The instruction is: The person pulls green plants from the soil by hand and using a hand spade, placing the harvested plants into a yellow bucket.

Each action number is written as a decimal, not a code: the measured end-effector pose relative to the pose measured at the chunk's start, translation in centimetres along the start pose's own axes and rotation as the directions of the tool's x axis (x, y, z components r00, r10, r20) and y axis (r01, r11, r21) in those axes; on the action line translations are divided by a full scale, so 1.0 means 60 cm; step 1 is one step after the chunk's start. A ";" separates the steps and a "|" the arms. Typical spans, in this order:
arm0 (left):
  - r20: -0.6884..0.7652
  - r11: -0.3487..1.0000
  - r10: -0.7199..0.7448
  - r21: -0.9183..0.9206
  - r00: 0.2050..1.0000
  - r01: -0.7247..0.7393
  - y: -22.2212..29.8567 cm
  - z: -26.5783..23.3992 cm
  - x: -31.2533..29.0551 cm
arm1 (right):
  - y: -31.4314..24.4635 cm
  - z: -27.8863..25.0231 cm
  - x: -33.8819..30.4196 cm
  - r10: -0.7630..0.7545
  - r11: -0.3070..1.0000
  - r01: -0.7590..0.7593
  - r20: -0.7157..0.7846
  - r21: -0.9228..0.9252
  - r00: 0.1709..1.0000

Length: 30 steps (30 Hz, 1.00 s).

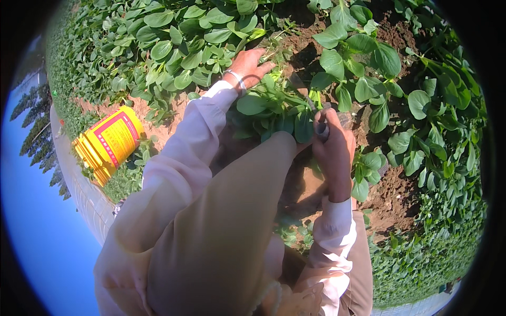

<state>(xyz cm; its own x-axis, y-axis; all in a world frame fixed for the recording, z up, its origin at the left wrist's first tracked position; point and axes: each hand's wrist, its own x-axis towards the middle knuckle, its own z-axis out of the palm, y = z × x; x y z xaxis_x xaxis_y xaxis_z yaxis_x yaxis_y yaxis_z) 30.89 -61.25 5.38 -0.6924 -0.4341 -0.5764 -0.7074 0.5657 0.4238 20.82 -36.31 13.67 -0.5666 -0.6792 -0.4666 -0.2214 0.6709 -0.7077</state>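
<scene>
Among low leafy green plants (252, 104), my left hand (249, 67) reaches forward with finger and thumb apart. It is next to some thin weedy stems (276, 48), and I see nothing gripped in it. My right hand (336, 150) is wrapped round a hand tool (320, 129) with a tubular metal handle end. A narrow dark part of the tool runs up and left toward the soil, partly behind leaves, so its exact kind is unclear. Pale cut-looking or bare stems (315, 97) show beside it. My bent knee (282, 145) is just below the plants.
A yellow bucket (113, 139) with a red label lies tilted at the left. Dense greens (158, 47) spread across the far left, with larger plants (361, 63) to the right on brown soil (392, 203). Beyond the bucket runs a pale path (79, 174) beside trees.
</scene>
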 end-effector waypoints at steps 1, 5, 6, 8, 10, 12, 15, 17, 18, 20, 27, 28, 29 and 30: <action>0.000 0.998 0.031 0.057 1.000 -0.031 0.006 0.000 0.002 | 0.000 0.000 -0.001 0.009 1.000 -0.009 -0.003 0.006 1.000; 0.076 0.972 0.109 0.200 0.991 -0.122 -0.002 0.001 0.015 | 0.008 0.012 0.001 0.003 0.998 -0.002 -0.023 0.064 1.000; 0.121 0.967 0.111 0.215 0.986 -0.135 0.000 -0.001 0.020 | 0.009 0.012 0.001 0.003 0.997 0.000 -0.037 0.076 0.999; 0.118 0.988 0.089 0.116 0.989 -0.103 -0.011 0.004 0.031 | 0.009 0.011 0.001 0.008 0.996 -0.004 -0.044 0.091 0.999; 0.154 0.997 -0.024 -0.066 0.988 0.034 -0.018 0.005 0.038 | 0.005 0.009 0.002 0.044 0.993 -0.040 -0.035 0.111 0.998; 0.146 0.997 -0.014 -0.069 0.989 0.024 -0.020 0.008 0.041 | -0.003 0.002 0.004 0.109 0.985 -0.106 -0.011 0.134 0.994; 0.130 0.997 -0.013 -0.068 0.991 0.022 -0.007 0.002 0.044 | -0.002 0.007 0.016 -0.006 0.995 0.009 -0.038 0.104 0.999; 0.141 0.997 -0.023 -0.070 0.990 0.034 -0.007 0.004 0.046 | -0.005 0.003 0.023 -0.012 0.997 0.014 -0.028 0.075 1.000; 0.149 0.996 -0.033 -0.071 0.988 0.044 -0.010 0.006 0.043 | -0.008 0.002 0.025 -0.015 0.998 0.016 -0.018 0.062 1.000; 0.088 0.998 -0.008 -0.069 0.996 0.015 -0.014 0.007 0.041 | -0.020 -0.006 0.041 -0.006 1.000 0.006 0.029 0.021 1.000; 0.089 0.890 0.033 -0.457 0.995 0.011 -0.049 0.015 0.053 | -0.025 0.023 0.051 0.023 0.999 -0.022 -0.055 0.030 0.998; 0.035 0.896 0.100 -0.438 0.994 -0.075 -0.042 0.012 0.040 | -0.016 0.014 0.042 0.066 0.994 -0.061 -0.044 0.090 0.997; 0.047 0.939 0.108 -0.332 0.993 -0.087 -0.033 0.005 0.041 | -0.013 0.000 0.032 0.112 0.985 -0.106 -0.039 0.133 0.993; 0.067 0.967 0.123 -0.234 0.990 -0.104 -0.014 0.002 0.036 | -0.012 -0.018 0.018 0.111 0.991 -0.106 -0.059 0.082 0.992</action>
<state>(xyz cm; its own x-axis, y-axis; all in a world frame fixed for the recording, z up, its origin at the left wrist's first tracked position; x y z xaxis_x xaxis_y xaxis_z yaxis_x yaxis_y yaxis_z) 29.99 -62.55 3.69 -0.7631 -0.3130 -0.5654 -0.6447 0.4283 0.6332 19.55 -37.21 14.26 -0.6333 -0.5819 -0.5102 -0.0943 0.7124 -0.6954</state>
